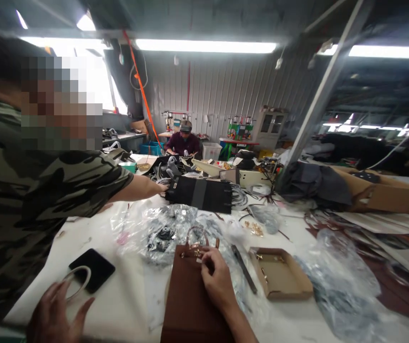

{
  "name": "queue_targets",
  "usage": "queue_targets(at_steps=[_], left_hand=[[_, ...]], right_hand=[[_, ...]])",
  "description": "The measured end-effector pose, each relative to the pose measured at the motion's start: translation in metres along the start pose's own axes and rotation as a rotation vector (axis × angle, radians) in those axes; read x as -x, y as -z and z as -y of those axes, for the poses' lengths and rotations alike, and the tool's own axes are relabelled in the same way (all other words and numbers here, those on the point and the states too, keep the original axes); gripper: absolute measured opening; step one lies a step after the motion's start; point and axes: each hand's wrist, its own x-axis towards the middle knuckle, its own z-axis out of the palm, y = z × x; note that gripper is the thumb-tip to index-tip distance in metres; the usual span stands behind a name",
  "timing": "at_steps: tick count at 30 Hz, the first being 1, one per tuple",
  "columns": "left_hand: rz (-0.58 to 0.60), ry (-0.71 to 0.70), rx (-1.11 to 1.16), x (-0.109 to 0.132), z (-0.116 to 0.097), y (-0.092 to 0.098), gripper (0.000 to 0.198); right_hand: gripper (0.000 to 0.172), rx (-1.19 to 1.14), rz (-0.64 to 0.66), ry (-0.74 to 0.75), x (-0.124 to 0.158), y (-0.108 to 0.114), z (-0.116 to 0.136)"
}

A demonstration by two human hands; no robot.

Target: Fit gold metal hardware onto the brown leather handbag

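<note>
- Landmark: brown bag (186, 300), on the table (129, 286) in front of the person; lower end cut off by the picture's bottom edge.
- Long axis of bag runs from the person outward; handle (198, 232) end points away. Likely laid so to keep the metal fitting (192, 253) at that end within sight and reach.
- Right hand (217, 274): over the bag's right side, thumb and fingers curled at the fitting. Whether they pinch anything: cannot tell. Forearm lies along the bag, perhaps steadying it.
- Left hand (59, 307): well left of bag, fingers spread and bent, fingertips at a pale loop (87, 281). Grasping or merely touching: cannot tell.
- Black flat object (99, 269): left of bag, partly behind the loop.
- Right of bag: dark strip (243, 269), then cardboard tray (285, 281) with gold-coloured fittings (264, 275); its walls presumably stop small parts scattering.
- Beyond bag: crumpled plastic (133, 228), then black stack (199, 193), where a co-worker's arm (140, 187) reaches.
</note>
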Motion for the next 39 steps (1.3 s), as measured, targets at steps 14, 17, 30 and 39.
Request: queue_targets(at_steps=[14, 17, 30, 39], left_hand=[[0.826, -0.005, 0.856, -0.001, -0.291, -0.063, 0.052], [0.808, 0.01, 0.846, -0.007, -0.294, -0.078, 0.059], [0.869, -0.037, 0.771, -0.009, -0.291, -0.094, 0.057], [0.877, -0.066, 0.758, -0.013, -0.294, -0.097, 0.05]], right_hand=[[0.039, 0.098, 0.034, 0.034, 0.0, -0.006, -0.006], [0.039, 0.098, 0.04, 0.032, 0.0, -0.006, -0.005], [0.034, 0.103, 0.008, 0.055, -0.001, -0.006, -0.004], [0.024, 0.071, -0.02, 0.0, -0.002, -0.005, -0.002]])
